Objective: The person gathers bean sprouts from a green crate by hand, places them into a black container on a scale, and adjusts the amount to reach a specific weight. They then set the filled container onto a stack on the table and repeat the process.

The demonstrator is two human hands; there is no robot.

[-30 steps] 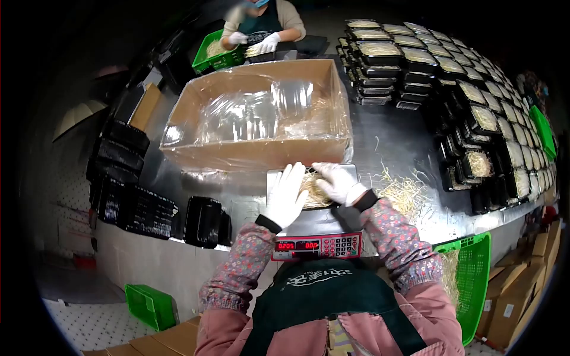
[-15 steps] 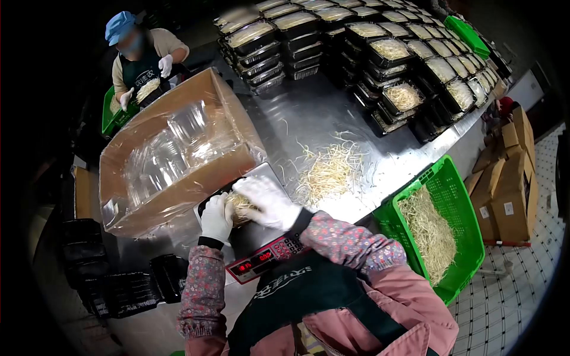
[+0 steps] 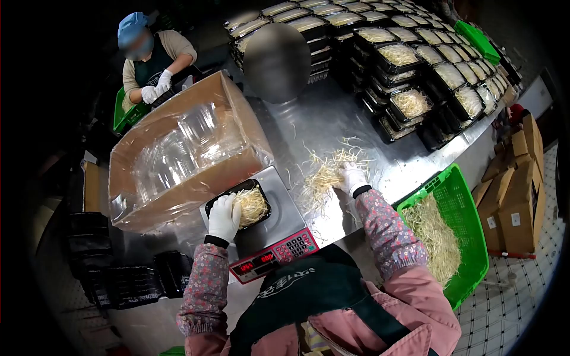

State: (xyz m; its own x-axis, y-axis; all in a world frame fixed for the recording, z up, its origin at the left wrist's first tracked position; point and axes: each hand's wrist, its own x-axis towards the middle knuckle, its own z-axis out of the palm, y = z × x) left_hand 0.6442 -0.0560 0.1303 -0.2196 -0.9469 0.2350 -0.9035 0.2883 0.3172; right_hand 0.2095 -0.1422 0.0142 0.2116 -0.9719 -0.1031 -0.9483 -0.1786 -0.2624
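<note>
A black plastic tray [image 3: 268,215] of bean sprouts [image 3: 252,205] sits on the metal plate of a red digital scale [image 3: 273,256]. My left hand [image 3: 224,219], in a white glove, grips the left side of this tray, its fingertips against the sprouts. Off to the right, my white-gloved right hand [image 3: 354,179] is at the right edge of a loose pile of sprouts [image 3: 320,175] on the steel table. Its fingers curl into the strands, and their tips are partly hidden.
A cardboard box [image 3: 127,218] of clear plastic lids stands left of the scale. Stacked sprout trays [image 3: 409,104] fill the far side. A green crate [image 3: 475,237] of sprouts is at my right, stacked black trays [image 3: 127,288] at lower left. A co-worker [image 3: 151,65] stands across.
My right hand has left the tray and moved right to the loose sprouts. My left hand stays at the tray, which is now more exposed. The co-worker's hands have come together.
</note>
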